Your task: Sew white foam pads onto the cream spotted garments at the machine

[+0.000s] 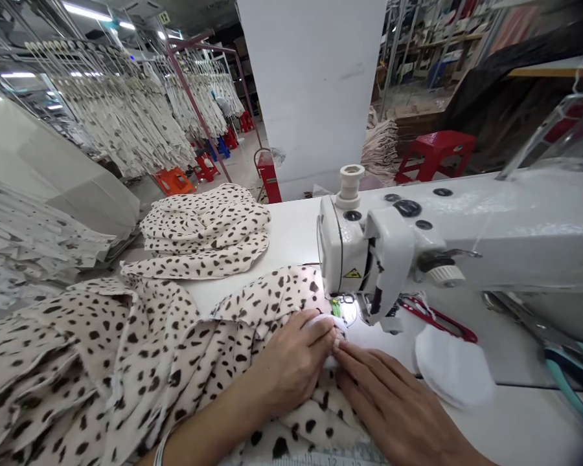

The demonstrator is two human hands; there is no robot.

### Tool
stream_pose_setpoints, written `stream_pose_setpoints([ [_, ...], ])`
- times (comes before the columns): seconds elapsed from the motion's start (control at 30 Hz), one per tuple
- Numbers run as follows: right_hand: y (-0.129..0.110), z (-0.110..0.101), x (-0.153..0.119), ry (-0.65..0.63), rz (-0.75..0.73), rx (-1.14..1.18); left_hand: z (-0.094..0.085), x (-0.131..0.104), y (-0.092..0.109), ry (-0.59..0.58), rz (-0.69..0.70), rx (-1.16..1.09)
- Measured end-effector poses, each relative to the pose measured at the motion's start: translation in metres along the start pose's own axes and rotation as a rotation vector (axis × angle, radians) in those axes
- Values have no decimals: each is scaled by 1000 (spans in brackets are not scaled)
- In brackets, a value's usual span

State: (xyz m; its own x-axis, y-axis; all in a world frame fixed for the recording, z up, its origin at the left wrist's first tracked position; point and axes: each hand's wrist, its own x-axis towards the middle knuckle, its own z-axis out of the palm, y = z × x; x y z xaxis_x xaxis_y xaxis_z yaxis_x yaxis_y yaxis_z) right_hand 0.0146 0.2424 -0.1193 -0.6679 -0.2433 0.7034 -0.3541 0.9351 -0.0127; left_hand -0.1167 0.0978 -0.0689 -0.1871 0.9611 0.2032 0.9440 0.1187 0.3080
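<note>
Cream fabric with dark spots [267, 301] lies bunched across the table and under the head of a white sewing machine [350, 246]. Just in front of the needle area, my left hand [296, 356] is closed, pinching the fabric edge together with a small white cloth piece [315, 320]. My right hand [393, 398] meets it from the right, its fingertips pressed together on the same fabric edge. Its thumb is hidden. Beside the right hand lies a rounded white cloth piece [454, 366]. Part of a measuring scale [320, 458] shows at the bottom edge.
Red thread snips [440, 318] lie behind the white piece, and scissors with teal handles [558, 362] are at the far right. A spotted fabric pile [206, 230] sits at the back left. Beyond stand a white pillar [315, 97], hanging garments [111, 123] and a red stool [434, 155].
</note>
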Motion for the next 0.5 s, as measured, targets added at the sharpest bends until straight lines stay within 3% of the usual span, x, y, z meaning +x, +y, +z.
stream_pose_setpoints([
  [0.3, 2, -8, 2, -105, -84, -88, 9, -7, -1, -56, -51, 61],
  [0.5, 7, 0, 7, -43, -23, -72, 11, -3, -8, -46, -78, 85],
])
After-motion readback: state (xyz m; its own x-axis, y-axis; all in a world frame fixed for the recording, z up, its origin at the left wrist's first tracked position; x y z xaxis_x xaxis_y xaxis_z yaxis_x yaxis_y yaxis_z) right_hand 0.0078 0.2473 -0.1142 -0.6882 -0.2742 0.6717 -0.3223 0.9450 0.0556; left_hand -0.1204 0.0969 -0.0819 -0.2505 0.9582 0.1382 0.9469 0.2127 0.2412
